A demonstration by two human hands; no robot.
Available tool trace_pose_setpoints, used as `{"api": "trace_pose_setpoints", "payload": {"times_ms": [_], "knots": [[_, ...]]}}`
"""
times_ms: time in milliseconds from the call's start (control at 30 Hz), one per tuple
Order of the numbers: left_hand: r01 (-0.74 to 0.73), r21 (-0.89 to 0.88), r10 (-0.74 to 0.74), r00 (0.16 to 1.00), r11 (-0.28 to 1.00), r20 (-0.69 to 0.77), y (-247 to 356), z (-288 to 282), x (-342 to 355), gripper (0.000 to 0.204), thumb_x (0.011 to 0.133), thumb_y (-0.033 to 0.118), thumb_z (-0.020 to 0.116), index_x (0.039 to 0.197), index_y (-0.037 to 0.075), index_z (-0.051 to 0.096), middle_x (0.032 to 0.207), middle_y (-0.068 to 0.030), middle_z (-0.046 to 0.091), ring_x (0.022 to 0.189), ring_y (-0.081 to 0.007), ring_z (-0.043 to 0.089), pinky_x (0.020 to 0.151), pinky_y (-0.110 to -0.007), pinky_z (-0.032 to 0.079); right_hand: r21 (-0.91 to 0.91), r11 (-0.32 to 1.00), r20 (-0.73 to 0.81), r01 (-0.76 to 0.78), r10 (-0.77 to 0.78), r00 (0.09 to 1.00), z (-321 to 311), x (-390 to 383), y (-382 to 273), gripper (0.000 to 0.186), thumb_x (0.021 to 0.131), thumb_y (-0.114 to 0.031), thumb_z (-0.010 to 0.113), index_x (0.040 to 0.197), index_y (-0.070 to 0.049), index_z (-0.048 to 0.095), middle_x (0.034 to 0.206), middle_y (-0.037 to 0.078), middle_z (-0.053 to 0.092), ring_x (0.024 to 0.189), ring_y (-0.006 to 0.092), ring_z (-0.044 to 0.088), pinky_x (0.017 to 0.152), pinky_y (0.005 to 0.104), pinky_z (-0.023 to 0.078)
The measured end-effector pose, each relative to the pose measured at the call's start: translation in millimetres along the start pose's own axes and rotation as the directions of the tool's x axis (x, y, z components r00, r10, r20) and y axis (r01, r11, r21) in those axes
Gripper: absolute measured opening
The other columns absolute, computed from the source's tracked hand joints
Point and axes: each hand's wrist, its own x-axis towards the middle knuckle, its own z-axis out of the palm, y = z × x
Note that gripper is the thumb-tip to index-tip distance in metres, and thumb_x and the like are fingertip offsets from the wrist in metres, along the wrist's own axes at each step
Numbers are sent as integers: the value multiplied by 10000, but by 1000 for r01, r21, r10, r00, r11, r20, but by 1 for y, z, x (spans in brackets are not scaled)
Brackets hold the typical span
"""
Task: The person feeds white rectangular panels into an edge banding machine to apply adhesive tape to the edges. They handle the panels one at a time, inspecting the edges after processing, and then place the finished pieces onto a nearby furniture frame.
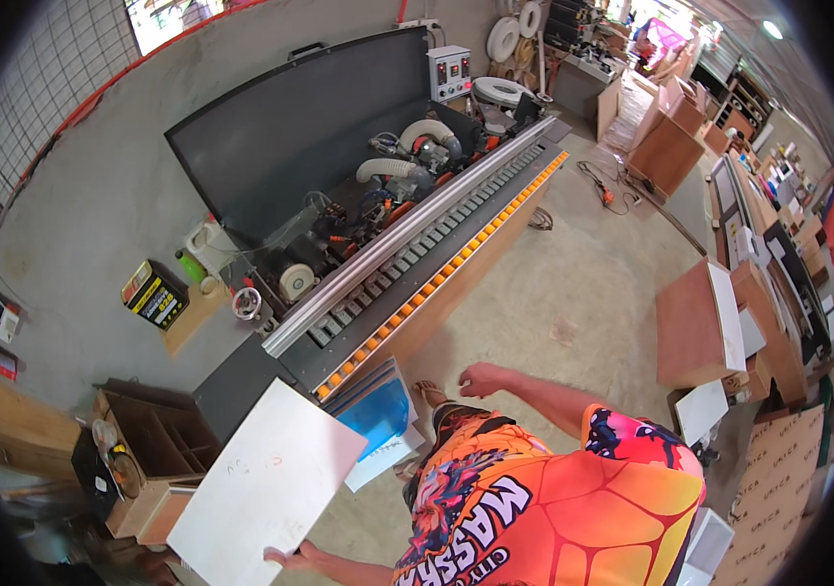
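Observation:
My left hand (288, 558) grips a white rectangular board (266, 479) near its lower right edge, thumb on the face. Faint pen marks show on the board, which is tilted beside the near end of a long edge-banding machine (427, 269). My right hand (483, 379) hangs over the floor in front of the machine, fingers loosely bent and a little apart, holding nothing. Along the machine's front runs a row of orange rollers (456, 265). A blue-topped stack of sheets (378, 415) leans by the machine's near end, partly behind the white board.
The machine's dark cover (290, 137) is raised, with a control box (450, 73) beside it. A yellow-black can (154, 295) stands on a wooden ledge. At lower left is an open wooden cabinet (158, 430); brown panels (695, 327) stand at right. A cable (604, 190) lies on the floor.

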Motion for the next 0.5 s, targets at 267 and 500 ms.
{"api": "trace_pose_setpoints", "payload": {"times_ms": [267,500], "knots": [[-4,70,0,999,998,54,-46,1,-154,901,839,354,843,1541,4,399,1611,-150,405,1467,-380,362,1228,-604,267,203,918,61,341,-360,931,121,105,-132,982,879,-820,536,1358,34,615,1428,222,593,1319,391,556,1048,472,484],[-10,127,-12,984,992,177,-153,3,-283,913,838,355,844,1550,11,386,1626,-150,380,1484,-370,333,1240,-596,242,708,697,265,111,-409,873,83,19,-113,941,848,-807,616,1310,10,672,1266,150,671,1158,281,626,963,412,493]]}}
